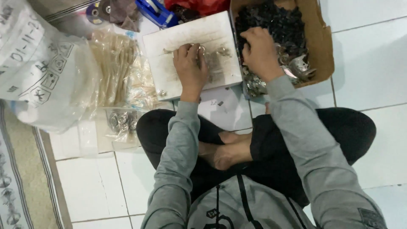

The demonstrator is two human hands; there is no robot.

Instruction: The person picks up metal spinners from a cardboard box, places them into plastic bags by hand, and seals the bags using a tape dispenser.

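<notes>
Left hand (190, 63) pinches a metal ring (201, 48) on the white board (169, 42)

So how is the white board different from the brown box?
The white board is flat with only a few small metal bits on it, while the brown cardboard box has walls and is heaped with dark and shiny pieces. The left hand rests on the board; the right hand reaches into the box. Both sit on the tiled floor, side by side.
</notes>
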